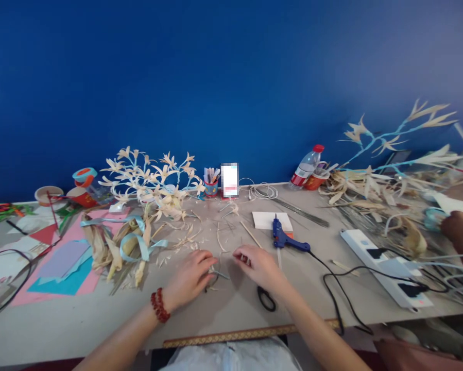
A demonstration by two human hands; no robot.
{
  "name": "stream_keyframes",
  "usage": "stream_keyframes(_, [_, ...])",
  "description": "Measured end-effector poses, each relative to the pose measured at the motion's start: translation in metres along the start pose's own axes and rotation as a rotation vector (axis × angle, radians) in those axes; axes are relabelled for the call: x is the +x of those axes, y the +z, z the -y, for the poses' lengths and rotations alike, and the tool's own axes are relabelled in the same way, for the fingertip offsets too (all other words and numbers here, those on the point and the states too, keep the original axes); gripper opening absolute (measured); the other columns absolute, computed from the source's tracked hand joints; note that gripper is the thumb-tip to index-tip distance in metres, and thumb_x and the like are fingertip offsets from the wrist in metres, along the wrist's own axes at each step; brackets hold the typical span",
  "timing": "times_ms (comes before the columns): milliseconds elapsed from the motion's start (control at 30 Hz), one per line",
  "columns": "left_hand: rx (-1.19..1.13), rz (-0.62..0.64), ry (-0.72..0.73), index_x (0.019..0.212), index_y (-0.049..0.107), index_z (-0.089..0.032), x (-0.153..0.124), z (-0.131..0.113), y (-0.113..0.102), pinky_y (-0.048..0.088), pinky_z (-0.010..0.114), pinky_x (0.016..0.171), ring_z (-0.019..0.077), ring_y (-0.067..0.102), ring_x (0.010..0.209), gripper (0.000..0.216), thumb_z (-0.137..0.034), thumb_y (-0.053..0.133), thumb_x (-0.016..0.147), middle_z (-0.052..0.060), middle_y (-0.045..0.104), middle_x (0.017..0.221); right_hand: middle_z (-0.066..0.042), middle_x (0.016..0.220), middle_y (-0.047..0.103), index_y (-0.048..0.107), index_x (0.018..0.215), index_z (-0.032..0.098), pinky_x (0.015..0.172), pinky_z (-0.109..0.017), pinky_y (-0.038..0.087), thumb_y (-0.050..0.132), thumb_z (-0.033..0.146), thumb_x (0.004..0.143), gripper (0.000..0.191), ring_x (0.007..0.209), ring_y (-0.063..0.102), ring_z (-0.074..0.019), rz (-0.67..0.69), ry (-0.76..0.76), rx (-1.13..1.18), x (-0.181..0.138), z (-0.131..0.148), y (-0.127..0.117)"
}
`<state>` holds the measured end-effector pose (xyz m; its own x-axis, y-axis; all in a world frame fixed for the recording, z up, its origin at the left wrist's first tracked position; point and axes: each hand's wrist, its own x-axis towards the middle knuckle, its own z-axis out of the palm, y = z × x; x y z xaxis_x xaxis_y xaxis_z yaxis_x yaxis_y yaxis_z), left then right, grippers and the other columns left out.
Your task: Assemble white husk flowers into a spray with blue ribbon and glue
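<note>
My left hand, with a red bead bracelet on its wrist, rests on the grey table, fingers curled around a thin wire or strand. My right hand lies just to its right, fingers pinched together on something too small to name. Dried straw strips lie scattered just beyond both hands. Black scissors lie under my right forearm. A blue glue gun rests to the right of my right hand, its black cord trailing off.
Straw flower branches stand at the back left above coloured paper sheets and blue ribbon. A white power strip lies at right beside more straw branches. Another person's hand shows at the far right. A water bottle stands at the back.
</note>
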<state>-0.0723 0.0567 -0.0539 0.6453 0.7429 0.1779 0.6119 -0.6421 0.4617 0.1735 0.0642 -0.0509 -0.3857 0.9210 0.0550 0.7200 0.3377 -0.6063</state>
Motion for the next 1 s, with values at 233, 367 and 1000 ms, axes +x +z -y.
stream_keyframes(233, [-0.003, 0.023, -0.011, 0.112, 0.060, -0.023, 0.008, 0.000, 0.010, 0.044, 0.043, 0.094, 0.0248, 0.054, 0.105, 0.028, -0.017, 0.058, 0.084, 0.008, 0.062, 0.110, -0.006, 0.092, 0.067, 0.065, 0.091, 0.019, 0.075, -0.029, 0.044, 0.061, 0.027, 0.084, 0.012, 0.091, 0.060, -0.0226, 0.105, -0.107, -0.235, -0.010, 0.019, 0.028])
stream_keyframes(367, [-0.078, -0.088, -0.062, 0.116, 0.058, -0.023, 0.006, 0.016, 0.007, 0.046, 0.039, 0.094, 0.0230, 0.056, 0.108, 0.028, -0.027, 0.055, 0.088, 0.009, 0.061, 0.116, -0.007, 0.091, 0.067, 0.064, 0.089, 0.018, 0.072, -0.029, 0.044, 0.056, 0.019, 0.084, 0.010, 0.086, 0.062, -0.0224, 0.126, -0.093, -0.319, -0.002, 0.026, 0.038])
stream_keyframes(1000, [0.169, -0.248, -0.277, 0.117, 0.056, -0.017, 0.023, 0.082, -0.016, 0.051, 0.030, 0.080, 0.0175, 0.066, 0.088, 0.037, -0.008, 0.034, 0.089, 0.007, 0.070, 0.101, -0.002, 0.074, 0.060, 0.058, 0.081, 0.019, 0.057, -0.023, 0.042, 0.053, 0.025, 0.087, 0.010, 0.062, 0.056, -0.0140, -0.297, 0.046, 0.235, -0.005, -0.003, -0.001])
